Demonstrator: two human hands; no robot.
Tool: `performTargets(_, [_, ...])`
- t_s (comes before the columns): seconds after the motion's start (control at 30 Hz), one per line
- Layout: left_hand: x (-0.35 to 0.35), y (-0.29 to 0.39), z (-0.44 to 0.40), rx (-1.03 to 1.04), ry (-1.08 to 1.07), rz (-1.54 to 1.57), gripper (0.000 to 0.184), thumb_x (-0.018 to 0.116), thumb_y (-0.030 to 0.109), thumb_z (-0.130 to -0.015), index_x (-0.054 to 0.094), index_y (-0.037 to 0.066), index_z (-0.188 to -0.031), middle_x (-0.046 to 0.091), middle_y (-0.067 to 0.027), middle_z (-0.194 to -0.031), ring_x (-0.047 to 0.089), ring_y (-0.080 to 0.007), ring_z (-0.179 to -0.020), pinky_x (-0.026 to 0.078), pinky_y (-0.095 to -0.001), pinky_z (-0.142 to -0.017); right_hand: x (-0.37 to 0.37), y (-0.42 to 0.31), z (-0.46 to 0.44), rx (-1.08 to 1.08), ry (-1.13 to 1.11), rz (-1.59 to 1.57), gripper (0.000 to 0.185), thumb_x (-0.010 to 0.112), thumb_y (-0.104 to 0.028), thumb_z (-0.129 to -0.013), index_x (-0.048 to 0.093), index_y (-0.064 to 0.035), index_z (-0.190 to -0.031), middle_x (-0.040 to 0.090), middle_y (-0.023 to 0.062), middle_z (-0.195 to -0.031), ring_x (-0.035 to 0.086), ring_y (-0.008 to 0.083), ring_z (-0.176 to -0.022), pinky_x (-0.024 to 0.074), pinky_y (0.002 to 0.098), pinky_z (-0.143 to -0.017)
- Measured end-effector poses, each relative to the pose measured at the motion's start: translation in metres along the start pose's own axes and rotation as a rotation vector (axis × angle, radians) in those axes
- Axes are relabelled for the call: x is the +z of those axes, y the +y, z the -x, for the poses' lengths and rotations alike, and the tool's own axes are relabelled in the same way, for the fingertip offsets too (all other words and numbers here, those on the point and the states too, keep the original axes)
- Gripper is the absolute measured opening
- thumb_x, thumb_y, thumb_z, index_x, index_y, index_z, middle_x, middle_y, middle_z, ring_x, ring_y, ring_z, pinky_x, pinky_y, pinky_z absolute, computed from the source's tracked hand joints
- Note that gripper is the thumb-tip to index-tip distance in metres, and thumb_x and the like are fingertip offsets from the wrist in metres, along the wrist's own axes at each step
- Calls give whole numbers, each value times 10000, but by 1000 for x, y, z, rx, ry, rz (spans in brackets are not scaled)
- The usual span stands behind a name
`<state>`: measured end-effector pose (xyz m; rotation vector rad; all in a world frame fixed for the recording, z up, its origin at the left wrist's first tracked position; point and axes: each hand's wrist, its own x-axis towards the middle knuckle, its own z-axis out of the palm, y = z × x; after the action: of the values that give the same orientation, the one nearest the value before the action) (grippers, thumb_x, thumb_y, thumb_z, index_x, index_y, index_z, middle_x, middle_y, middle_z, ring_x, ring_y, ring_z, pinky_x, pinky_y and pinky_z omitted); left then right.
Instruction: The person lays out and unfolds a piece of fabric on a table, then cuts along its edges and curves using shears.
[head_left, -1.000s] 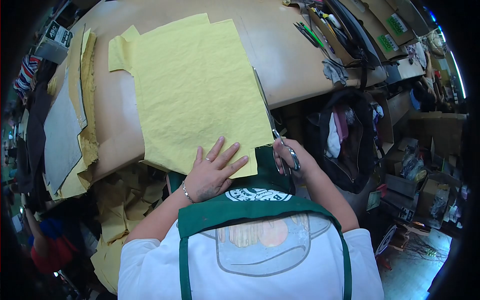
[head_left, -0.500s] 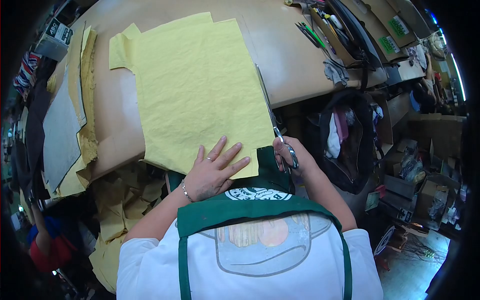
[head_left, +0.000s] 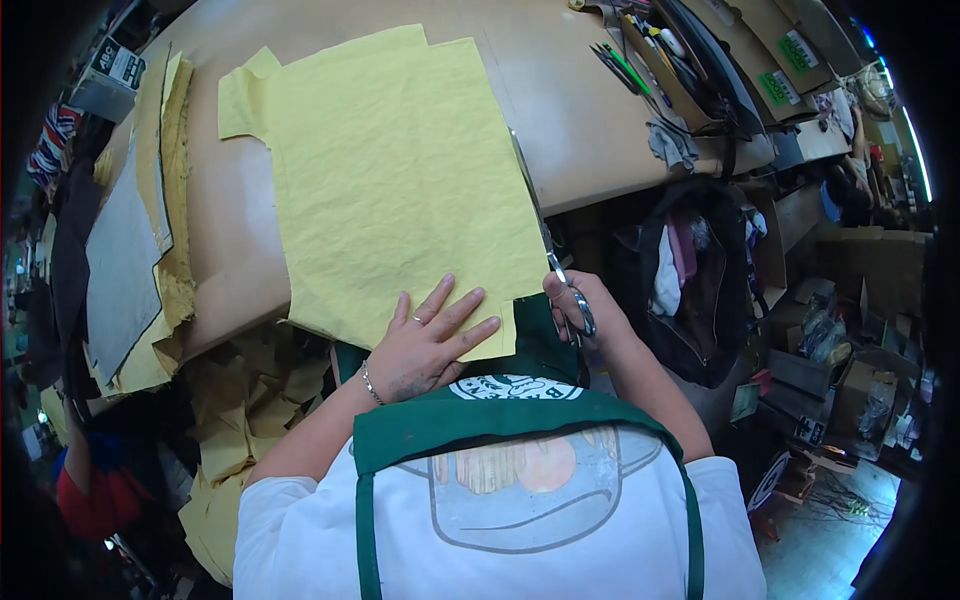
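A large yellow sheet [head_left: 390,180], paper or thin fabric, lies over the front of the table, its lower edge reaching my green apron [head_left: 400,435]. My left hand [head_left: 425,340] rests flat on the sheet's lower part with the fingers spread. A ring and a bracelet show on it. My right hand [head_left: 590,305] is closed round the handles of long metal scissors [head_left: 535,200]. Their blades run along the right edge of the sheet, pointing away from me. Whether the blades are parted is hard to make out. A rectangular notch shows at the sheet's lower right corner.
Grey and yellow pieces [head_left: 125,255] lie on the table's left side. At the upper right stands a box of pens [head_left: 650,60] beside a grey cloth [head_left: 672,145]. An open black bag [head_left: 690,290] hangs below the table's right edge. Yellow scraps [head_left: 225,410] are heaped at lower left.
Both hands, the sheet and the scissors look almost unmoved. At the far left, another person's arm has shifted slightly.
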<state>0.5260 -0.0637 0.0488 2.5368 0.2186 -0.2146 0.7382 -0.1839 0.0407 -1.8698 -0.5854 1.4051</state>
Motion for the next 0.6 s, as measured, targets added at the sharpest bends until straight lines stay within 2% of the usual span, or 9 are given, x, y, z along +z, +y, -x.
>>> performTargets(0.3, [1, 0, 0, -2, -10, 20, 719, 588, 152, -676, 288, 315, -1309, 159, -15, -1414, 100, -309, -1306, 168, -640, -941, 6, 2, 4, 50, 60, 3, 631, 524, -668, -666, 450, -45, -600, 426, 0, -464, 446, 78, -352, 372, 218, -337])
performTargets(0.47, [-2, 2, 1, 18, -23, 1, 697, 567, 151, -680, 300, 314, -1303, 163, -14, -1414, 107, -309, -1306, 167, -643, -937, 1, -3, 1, 49, -9, -36, 702, 470, -725, -645, 471, -23, -664, 432, 16, -482, 463, 87, -385, 389, 227, -364])
performTargets(0.6, [-1, 2, 3, 46, -42, -53, 687, 599, 242, -723, 257, 359, -1307, 147, 22, -1414, 97, -302, -1304, 202, -650, -930, 1, -13, -13, 1, 3, -9, 795, 417, -767, -630, 496, 16, -746, 432, 27, -504, 476, 100, -416, 400, 233, -387])
